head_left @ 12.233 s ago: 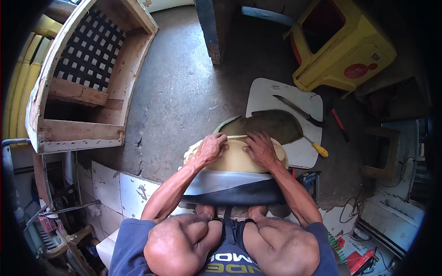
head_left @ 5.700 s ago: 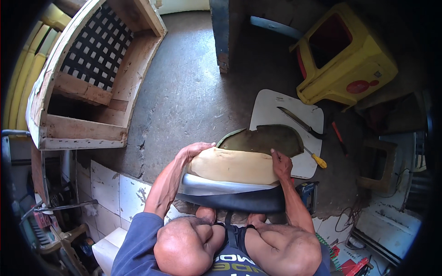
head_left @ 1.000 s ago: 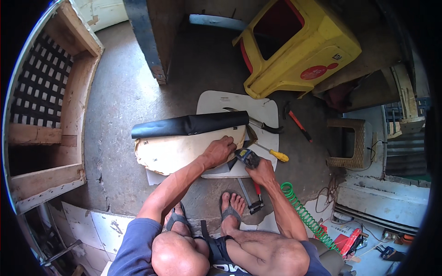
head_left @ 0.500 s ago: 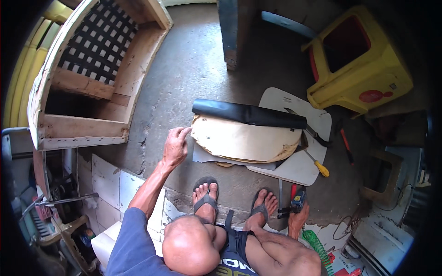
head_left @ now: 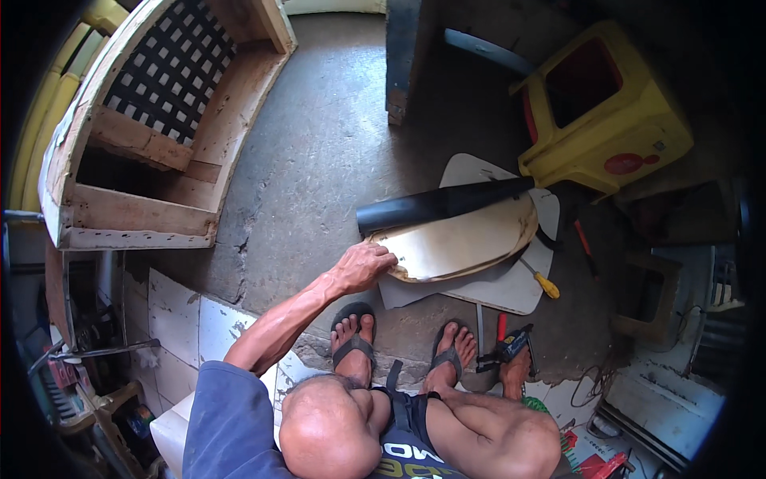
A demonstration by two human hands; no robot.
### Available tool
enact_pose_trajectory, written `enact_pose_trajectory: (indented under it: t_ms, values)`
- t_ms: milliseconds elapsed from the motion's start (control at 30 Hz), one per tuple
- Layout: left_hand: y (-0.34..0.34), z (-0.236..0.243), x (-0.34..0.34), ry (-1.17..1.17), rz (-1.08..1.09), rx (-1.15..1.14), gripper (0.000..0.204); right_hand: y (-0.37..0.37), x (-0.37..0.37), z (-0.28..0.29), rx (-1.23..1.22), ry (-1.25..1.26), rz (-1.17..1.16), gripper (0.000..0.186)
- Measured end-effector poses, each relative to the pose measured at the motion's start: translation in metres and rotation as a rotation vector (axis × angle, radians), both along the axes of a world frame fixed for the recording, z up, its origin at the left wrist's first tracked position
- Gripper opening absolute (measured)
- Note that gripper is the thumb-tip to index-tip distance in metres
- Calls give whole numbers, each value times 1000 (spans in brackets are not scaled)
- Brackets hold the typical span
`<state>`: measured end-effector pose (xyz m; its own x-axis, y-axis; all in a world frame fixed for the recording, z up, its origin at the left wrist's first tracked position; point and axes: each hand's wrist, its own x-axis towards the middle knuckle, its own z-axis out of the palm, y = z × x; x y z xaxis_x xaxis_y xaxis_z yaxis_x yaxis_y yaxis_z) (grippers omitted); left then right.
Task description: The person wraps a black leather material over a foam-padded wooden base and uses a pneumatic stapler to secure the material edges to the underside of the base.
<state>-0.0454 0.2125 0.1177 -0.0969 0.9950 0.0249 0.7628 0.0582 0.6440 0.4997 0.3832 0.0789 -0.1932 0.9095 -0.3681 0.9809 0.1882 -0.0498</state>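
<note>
Now the left fingers (head_left: 386,259) had clamped and turned the panel (head_left: 467,243), seemingly controlling it; rightward, the right hand (head_left: 515,371) gripped a tool (head_left: 515,342).

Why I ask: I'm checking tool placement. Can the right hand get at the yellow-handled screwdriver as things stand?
Probably not to grasp: the right hand holds a dark tool, though the screwdriver lies with its handle uncovered.

Two hands (head_left: 365,266) (head_left: 515,372), two sandals (head_left: 353,348) (head_left: 448,358), one staple gun (head_left: 515,342), one screwdriver (head_left: 547,285), one cream panel (head_left: 459,243).

floor (head_left: 283,211) lies open from left hand (head_left: 363,267) to wooden frame (head_left: 144,219); pale board (head_left: 467,238) blocks rightward.
</note>
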Motion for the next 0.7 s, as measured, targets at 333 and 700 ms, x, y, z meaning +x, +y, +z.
enact_pose_trajectory:
  t_ms: [333, 700]
  values:
    - [71, -31, 127, -6, -48, -47, 26, 14, -47, 12, -44, 110, -84, 53]
    - [91, -41, 127, -183, -5, -103, 20, 13, -61, 31, -15, 91, -11, 54]
